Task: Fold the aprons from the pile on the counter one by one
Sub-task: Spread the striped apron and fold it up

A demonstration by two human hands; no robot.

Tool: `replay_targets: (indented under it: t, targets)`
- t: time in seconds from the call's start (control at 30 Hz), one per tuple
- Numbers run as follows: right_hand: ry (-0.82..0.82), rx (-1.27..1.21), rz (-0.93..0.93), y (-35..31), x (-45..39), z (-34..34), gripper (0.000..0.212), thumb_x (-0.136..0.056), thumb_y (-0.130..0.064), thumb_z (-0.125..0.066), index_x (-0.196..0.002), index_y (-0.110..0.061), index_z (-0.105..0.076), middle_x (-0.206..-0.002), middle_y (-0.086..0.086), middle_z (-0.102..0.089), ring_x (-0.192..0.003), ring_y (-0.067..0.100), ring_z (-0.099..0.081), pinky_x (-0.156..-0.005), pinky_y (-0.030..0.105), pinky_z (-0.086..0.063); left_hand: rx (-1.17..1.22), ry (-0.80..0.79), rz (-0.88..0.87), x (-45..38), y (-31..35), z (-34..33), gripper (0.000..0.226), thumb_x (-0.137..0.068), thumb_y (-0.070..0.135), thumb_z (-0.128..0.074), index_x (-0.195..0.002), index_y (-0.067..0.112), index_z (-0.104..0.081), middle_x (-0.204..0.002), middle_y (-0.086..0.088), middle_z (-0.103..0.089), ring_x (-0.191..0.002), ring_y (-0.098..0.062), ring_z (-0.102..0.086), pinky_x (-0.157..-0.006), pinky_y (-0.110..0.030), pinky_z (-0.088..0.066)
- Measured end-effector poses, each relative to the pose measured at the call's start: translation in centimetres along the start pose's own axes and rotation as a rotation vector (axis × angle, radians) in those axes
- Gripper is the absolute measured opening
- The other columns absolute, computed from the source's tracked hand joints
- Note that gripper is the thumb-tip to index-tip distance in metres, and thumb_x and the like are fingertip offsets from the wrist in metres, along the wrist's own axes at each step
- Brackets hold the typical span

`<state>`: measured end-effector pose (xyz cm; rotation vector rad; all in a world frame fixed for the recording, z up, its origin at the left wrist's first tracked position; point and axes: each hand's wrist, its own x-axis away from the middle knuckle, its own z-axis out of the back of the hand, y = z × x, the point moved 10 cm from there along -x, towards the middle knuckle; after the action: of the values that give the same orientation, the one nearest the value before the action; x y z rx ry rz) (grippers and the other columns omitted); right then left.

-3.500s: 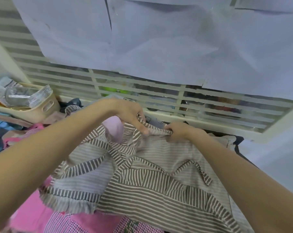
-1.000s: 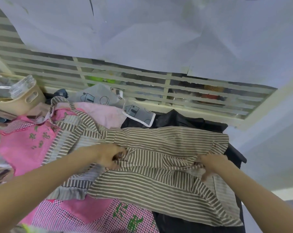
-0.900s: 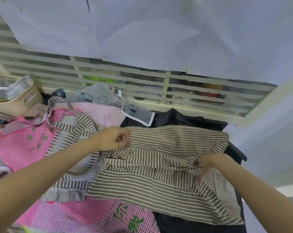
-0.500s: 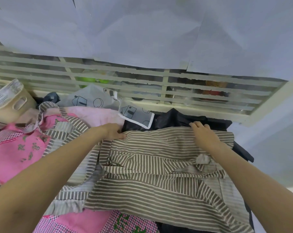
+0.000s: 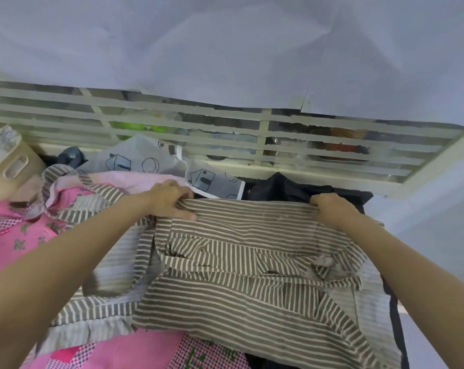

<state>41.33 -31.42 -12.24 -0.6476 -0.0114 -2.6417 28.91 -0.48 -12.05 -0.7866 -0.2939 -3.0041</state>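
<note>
A brown-and-white striped apron [image 5: 241,265] lies spread across the pile on the counter, with loose straps and folds over its middle. My left hand [image 5: 172,199] grips its far edge at the left corner, thumb on top and fingers curled under. My right hand [image 5: 329,209] grips the same far edge at the right corner. Both arms reach forward over the cloth.
Pink aprons [image 5: 15,235] lie to the left and at the front. A white printed apron [image 5: 156,163] and a black cloth [image 5: 292,189] lie behind. A beige basket [image 5: 9,169] stands far left. A slatted window grille [image 5: 252,139] closes off the back.
Both hands have moved from the apron's middle fold to its far edge. The right hand, lying flat half a second ago, now grips the right corner; the left grips the left corner.
</note>
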Motion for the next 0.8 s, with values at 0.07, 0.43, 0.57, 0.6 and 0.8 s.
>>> replay_targets:
  t: [0.07,0.43,0.57,0.6,0.8]
  targets:
    - [-0.033,0.043,0.01,-0.8,0.2,-0.3,0.012,-0.09,-0.009,-0.054,-0.102,-0.009,-0.056,-0.102,0.009,-0.06,-0.087,0.027,-0.058,-0.073,0.035,-0.05,-0.074,-0.106,-0.013,-0.3,0.8,-0.6,0.059,-0.076,0.051,-0.069,-0.123,0.021,-0.049,-0.119,0.002,-0.054,-0.116,-0.017,-0.043,-0.097,-0.033,-0.033]
    - [-0.188,0.253,0.146,-2.1,4.0,-0.4,0.027,-0.081,-0.001,-0.057,-0.064,-0.017,-0.044,-0.065,0.0,-0.046,-0.065,0.02,-0.048,-0.055,0.027,-0.035,-0.5,0.28,-0.023,3.1,3.2,0.8,0.037,-0.095,0.035,-0.049,-0.13,0.023,-0.05,-0.135,0.006,-0.053,-0.12,-0.015,-0.05,-0.097,-0.03,-0.038]
    - [-0.292,0.217,0.216,-2.2,6.8,-1.8,0.023,-0.078,-0.003,-0.061,-0.065,-0.014,-0.045,-0.07,0.006,-0.048,-0.062,0.019,-0.044,-0.055,0.027,-0.031,-0.47,0.469,-0.029,7.1,4.9,1.2,0.031,-0.088,0.025,-0.06,-0.118,0.019,-0.061,-0.114,0.0,-0.065,-0.105,-0.021,-0.06,-0.089,-0.033,-0.039]
    - [-0.313,0.216,0.233,-2.3,7.7,-2.2,0.026,-0.078,-0.004,-0.061,-0.064,-0.015,-0.042,-0.068,0.006,-0.045,-0.061,0.019,-0.041,-0.055,0.028,-0.029,-0.489,0.514,-0.04,8.4,5.5,1.5,0.03,-0.081,0.022,-0.069,-0.11,0.016,-0.065,-0.102,-0.002,-0.068,-0.095,-0.023,-0.063,-0.083,-0.035,-0.042]
    - [-0.477,0.292,0.323,-3.4,13.6,-7.8,0.016,-0.077,-0.005,-0.062,-0.073,-0.016,-0.051,-0.069,0.003,-0.049,-0.068,0.02,-0.048,-0.059,0.029,-0.037,-0.569,0.605,-0.192,15.3,9.1,-1.8,0.047,-0.035,0.009,-0.09,-0.077,0.012,-0.069,-0.065,-0.001,-0.061,-0.057,-0.022,-0.06,-0.064,-0.031,-0.029]
